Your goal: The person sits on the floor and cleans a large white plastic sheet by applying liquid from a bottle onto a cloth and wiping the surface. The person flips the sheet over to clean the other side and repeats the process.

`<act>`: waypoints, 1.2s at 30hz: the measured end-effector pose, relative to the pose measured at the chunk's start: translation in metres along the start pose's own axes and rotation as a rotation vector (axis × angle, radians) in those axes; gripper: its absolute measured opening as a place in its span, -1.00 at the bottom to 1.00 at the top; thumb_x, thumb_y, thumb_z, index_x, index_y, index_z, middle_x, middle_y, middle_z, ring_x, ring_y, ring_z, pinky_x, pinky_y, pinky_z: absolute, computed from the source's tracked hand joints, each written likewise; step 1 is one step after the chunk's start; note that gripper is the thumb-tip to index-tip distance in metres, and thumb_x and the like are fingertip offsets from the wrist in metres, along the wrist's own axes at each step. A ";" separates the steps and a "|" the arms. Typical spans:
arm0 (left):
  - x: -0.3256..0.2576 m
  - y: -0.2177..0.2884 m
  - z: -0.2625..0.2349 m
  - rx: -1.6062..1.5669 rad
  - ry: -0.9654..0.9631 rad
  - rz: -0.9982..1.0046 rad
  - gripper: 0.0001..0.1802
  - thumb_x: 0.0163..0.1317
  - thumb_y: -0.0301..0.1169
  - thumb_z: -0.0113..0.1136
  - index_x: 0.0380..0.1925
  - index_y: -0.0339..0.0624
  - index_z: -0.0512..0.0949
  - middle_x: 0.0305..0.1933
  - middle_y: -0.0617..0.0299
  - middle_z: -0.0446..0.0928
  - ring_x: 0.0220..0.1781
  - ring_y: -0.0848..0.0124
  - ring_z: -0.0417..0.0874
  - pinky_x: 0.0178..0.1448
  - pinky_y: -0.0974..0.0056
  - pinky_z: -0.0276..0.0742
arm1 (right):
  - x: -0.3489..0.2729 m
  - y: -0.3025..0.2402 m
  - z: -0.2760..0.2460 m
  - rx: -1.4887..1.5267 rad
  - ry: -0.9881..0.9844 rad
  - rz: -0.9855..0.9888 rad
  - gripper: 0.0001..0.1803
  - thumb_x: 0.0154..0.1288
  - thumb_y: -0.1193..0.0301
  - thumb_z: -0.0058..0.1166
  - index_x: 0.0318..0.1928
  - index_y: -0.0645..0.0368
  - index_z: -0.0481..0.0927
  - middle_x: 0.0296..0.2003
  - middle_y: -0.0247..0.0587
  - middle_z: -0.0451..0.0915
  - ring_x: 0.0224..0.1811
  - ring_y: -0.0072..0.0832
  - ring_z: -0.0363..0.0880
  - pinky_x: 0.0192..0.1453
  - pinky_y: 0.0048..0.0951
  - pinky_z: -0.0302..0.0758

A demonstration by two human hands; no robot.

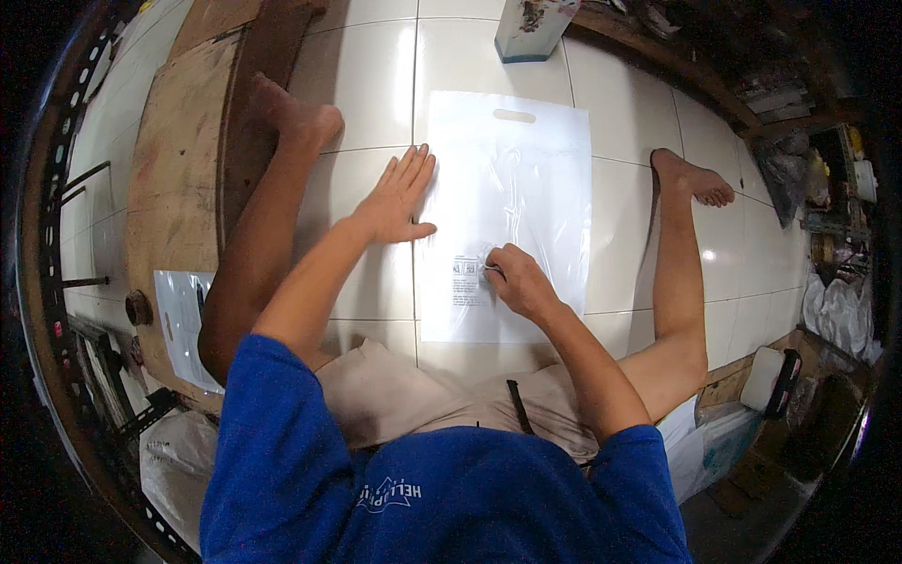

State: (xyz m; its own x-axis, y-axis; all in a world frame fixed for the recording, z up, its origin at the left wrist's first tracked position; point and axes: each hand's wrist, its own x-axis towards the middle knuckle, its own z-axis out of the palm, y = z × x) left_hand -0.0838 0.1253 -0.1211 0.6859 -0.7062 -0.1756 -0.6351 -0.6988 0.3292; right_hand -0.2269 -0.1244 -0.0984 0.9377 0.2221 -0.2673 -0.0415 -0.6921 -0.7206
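Note:
A flat white plastic bag [554,207] with a cut-out handle slot at its far end lies on the tiled floor between my legs. Small dark print and wrinkles show on its surface. Across its left edge my left hand [399,199] rests flat, fingers stretched out and thumb reaching onto the plastic. Over the lower middle of the bag, beside the print, my right hand [522,284] is closed with the fingertips down. A bit of something pale shows at those fingertips, too small to name.
A wooden board [178,141] runs along the left, with another handled plastic bag [183,324] near my left leg. Beyond the white bag stands a stained translucent container [534,33]. At the right are cluttered shelves [841,188] and a white block-shaped item [763,379].

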 end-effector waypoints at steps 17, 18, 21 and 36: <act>-0.079 0.057 0.039 0.037 -0.156 0.052 0.37 -0.05 0.40 0.21 0.45 -0.46 -0.08 0.57 -0.24 -0.14 0.62 -0.09 -0.23 0.59 -0.20 -0.26 | 0.005 0.019 0.011 -0.185 0.081 -0.038 -0.90 0.19 0.58 -0.04 -0.34 0.32 0.55 -0.26 0.08 0.50 -0.11 -0.05 0.51 0.07 -0.12 0.50; -0.080 0.055 0.039 0.045 -0.159 0.048 0.37 -0.05 0.41 0.20 0.45 -0.46 -0.09 0.57 -0.24 -0.14 0.62 -0.08 -0.23 0.59 -0.20 -0.27 | 0.004 0.014 0.002 -0.172 0.062 -0.041 -0.90 0.18 0.58 -0.04 -0.34 0.32 0.55 -0.26 0.08 0.50 -0.12 -0.05 0.51 0.07 -0.12 0.50; -0.076 0.061 0.036 0.103 -0.234 0.020 0.36 0.00 0.44 0.14 0.49 -0.37 -0.16 0.60 -0.13 -0.21 0.64 0.02 -0.32 0.63 -0.12 -0.35 | 0.013 0.007 0.030 -0.194 0.104 -0.178 -0.91 0.14 0.59 -0.04 -0.35 0.33 0.54 -0.27 0.05 0.50 -0.14 -0.07 0.51 0.06 -0.12 0.51; -0.076 0.065 0.030 0.086 -0.278 -0.016 0.35 0.01 0.43 0.15 0.50 -0.31 -0.19 0.61 -0.03 -0.22 0.65 0.10 -0.34 0.65 -0.05 -0.37 | 0.018 -0.015 0.056 -0.231 0.026 -0.256 -0.90 0.12 0.64 0.01 -0.33 0.32 0.56 -0.20 0.01 0.52 -0.06 -0.08 0.51 0.08 -0.15 0.51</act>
State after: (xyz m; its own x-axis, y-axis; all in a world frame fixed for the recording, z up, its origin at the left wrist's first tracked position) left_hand -0.1874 0.1304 -0.1141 0.5804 -0.6906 -0.4315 -0.6606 -0.7091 0.2465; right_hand -0.2289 -0.0717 -0.1279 0.9163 0.3929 -0.0777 0.2727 -0.7540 -0.5975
